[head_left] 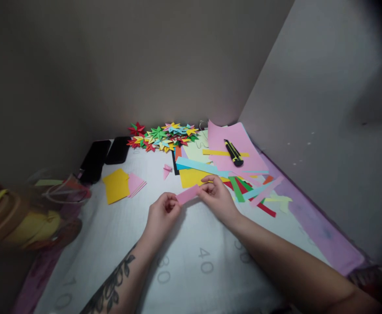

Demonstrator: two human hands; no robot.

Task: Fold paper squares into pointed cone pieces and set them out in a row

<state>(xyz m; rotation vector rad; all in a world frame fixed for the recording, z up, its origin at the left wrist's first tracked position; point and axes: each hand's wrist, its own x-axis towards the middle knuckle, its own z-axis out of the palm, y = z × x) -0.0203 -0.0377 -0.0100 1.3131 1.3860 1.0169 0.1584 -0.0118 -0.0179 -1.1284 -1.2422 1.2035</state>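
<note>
The cutter (233,153), black and yellow, lies on a large pink sheet (255,148), across a yellow strip (212,152). Nearer the person than the cutter and to its left, a small pink paper (187,194) is held up between 2 hands: the left hand (164,213) pinches its left end, fingers curled nearly closed, and the right hand (219,196) grips its right end between thumb and fingers, likewise closed. Coloured strips (237,189) lie scattered on the counter (181,266), just on the person's side of the cutter. To the cutter's left and farther back, I see folded paper stars (160,138) heaped by the wall. Well left of the cutter are yellow paper (115,187), pink squares (136,183) touching it, and a small folded pink piece (167,170).
</note>
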